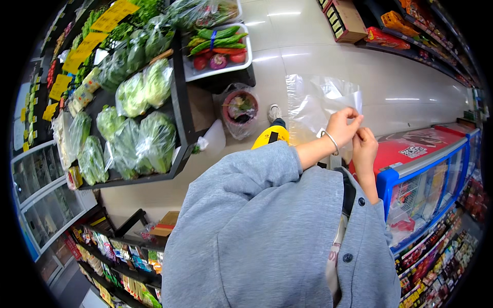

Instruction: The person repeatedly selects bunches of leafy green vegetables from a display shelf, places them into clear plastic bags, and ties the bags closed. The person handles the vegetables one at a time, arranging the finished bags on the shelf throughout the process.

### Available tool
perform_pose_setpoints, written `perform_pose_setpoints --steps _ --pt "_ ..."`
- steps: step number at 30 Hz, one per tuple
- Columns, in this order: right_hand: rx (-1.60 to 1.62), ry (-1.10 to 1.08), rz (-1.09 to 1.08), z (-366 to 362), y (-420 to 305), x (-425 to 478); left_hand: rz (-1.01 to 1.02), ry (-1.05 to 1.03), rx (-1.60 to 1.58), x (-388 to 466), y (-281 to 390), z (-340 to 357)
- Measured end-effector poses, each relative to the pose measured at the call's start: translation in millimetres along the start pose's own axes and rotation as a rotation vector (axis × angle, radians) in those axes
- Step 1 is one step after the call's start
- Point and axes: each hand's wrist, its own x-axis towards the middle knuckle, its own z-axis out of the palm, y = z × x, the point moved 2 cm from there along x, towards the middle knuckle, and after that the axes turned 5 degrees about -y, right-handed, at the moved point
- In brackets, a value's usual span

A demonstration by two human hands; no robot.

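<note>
A clear plastic bag point(308, 100) hangs spread out in front of me, above the tiled floor. My left hand point(344, 126), with a silver bangle at the wrist, pinches the bag's right edge between thumb and fingers. Close against it, my right hand point(364, 148) has its fingertips drawn together at the same edge. Whether the right fingers also grip the plastic is hard to make out. Both hands are near a red freezer chest point(400, 148) with a blue frame.
On the left, a black produce stand point(185, 115) carries bagged leafy vegetables point(158, 134). A white tray point(249, 50) holds peppers and tomatoes. Below it is a bag-lined bin point(239, 109). Snack shelves point(400, 34) and a cardboard box point(348, 19) stand at upper right.
</note>
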Motion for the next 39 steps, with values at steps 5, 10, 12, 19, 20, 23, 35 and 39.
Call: perform_pose_setpoints --steps 5,10,12,19,20,23,35,39 --pt "0.418 -0.025 0.318 9.1 44.9 79.5 0.066 0.023 0.064 72.7 -0.5 7.6" --pt "0.806 -0.033 0.519 26.4 60.6 163.7 -0.073 0.080 0.054 144.0 10.1 -24.8" --pt "0.883 -0.108 0.531 37.8 40.1 191.0 -0.242 -0.025 -0.100 163.8 6.5 -38.4" --pt "1.123 -0.530 0.673 60.9 -7.4 298.9 -0.340 -0.043 -0.320 223.0 27.8 -104.0" --pt "1.111 -0.605 0.664 63.3 -15.4 314.2 -0.330 0.008 -0.381 230.1 27.5 -111.4" --pt "1.037 -0.805 0.388 83.8 2.3 364.1 -0.312 0.141 -0.566 249.6 31.6 -125.6" --pt "-0.247 -0.700 -0.488 101.4 53.7 561.9 0.329 1.078 -1.270 207.6 30.3 -215.7" --pt "0.079 -0.954 -0.992 107.1 -34.2 536.2 0.184 1.206 -0.696 213.6 92.2 -183.4"
